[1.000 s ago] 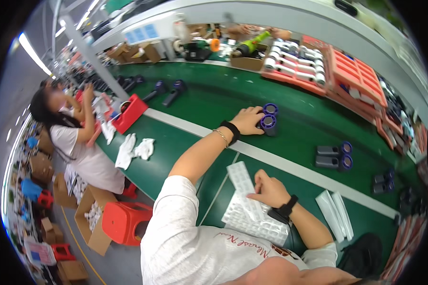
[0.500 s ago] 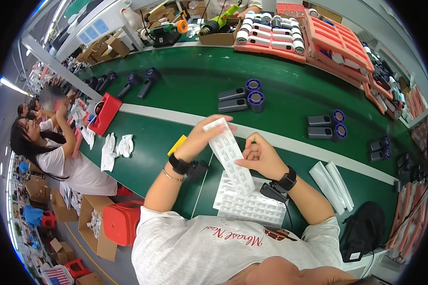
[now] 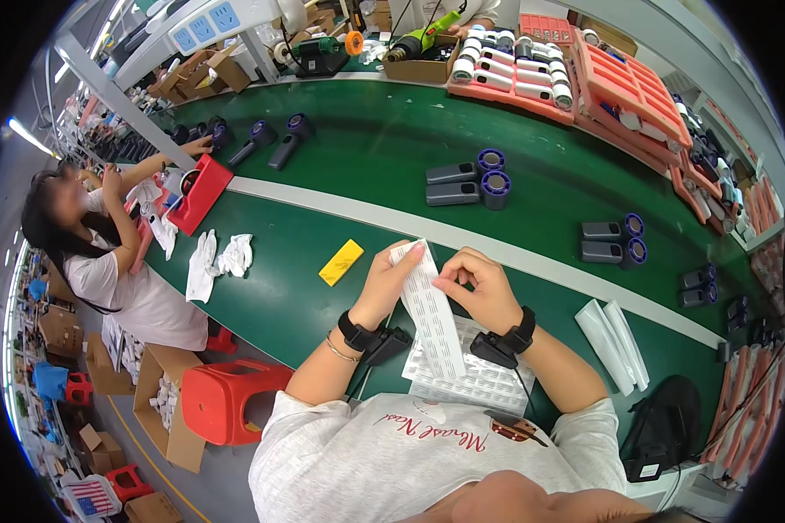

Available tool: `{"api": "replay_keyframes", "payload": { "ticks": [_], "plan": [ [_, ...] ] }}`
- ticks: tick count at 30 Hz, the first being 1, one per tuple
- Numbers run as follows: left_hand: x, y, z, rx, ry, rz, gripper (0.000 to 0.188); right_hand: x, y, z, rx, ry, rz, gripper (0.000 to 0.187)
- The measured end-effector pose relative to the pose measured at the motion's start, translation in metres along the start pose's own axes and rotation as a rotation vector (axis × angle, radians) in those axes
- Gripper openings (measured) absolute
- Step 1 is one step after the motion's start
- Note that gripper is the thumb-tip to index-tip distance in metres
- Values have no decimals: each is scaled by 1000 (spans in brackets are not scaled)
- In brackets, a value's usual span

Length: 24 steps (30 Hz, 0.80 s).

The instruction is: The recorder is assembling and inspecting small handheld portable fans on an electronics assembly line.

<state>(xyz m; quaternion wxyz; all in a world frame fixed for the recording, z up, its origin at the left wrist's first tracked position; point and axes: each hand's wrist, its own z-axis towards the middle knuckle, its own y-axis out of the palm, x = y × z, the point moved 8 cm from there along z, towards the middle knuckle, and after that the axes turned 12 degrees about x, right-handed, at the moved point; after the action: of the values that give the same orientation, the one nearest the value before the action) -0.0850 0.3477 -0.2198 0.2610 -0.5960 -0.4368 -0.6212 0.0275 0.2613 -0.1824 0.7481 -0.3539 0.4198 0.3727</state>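
My left hand (image 3: pixel 388 281) grips the upper end of a long white label sheet (image 3: pixel 436 327) with rows of small printed labels, thumb on top. At the sheet's right edge, the thumb and forefinger of my right hand (image 3: pixel 477 283) are pinched together, its other fingers curled. Whether a peeled label is between those fingertips is too small to tell. Beneath the held sheet, more label sheets (image 3: pixel 488 383) lie on the green table (image 3: pixel 279 296), partly covered by it and my wrists. A small yellow block (image 3: pixel 341 262) lies left of my left hand.
Beyond a pale divider strip (image 3: pixel 366 215), grey handheld devices with purple rings (image 3: pixel 453 183) lie on a green belt (image 3: pixel 358 131). White flat sleeves (image 3: pixel 609 347) and a black bag (image 3: pixel 667 423) are at right. At left are white gloves (image 3: pixel 202 266), a red bin (image 3: pixel 202 193) and a co-worker (image 3: pixel 105 253).
My left hand has come down and nearer, uncovering the yellow block. My right fingers have moved from an open curl to a pinch at the sheet's edge. The co-worker's arm now reaches toward the belt.
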Motion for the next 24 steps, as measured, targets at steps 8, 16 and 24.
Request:
{"api": "replay_keyframes", "payload": {
  "ticks": [8, 16, 24],
  "plan": [
    [-12, 7, -4, -81, 46, 92, 24, 6, -7, 13, 45, 168, 269, 33],
    [-23, 8, -1, -39, -62, 5, 31, 17, -5, 10, 62, 190, 223, 35],
    [-50, -1, 3, -105, -35, -46, 26, 5, 1, 1, -46, -268, -91, 40]
  ]
}}
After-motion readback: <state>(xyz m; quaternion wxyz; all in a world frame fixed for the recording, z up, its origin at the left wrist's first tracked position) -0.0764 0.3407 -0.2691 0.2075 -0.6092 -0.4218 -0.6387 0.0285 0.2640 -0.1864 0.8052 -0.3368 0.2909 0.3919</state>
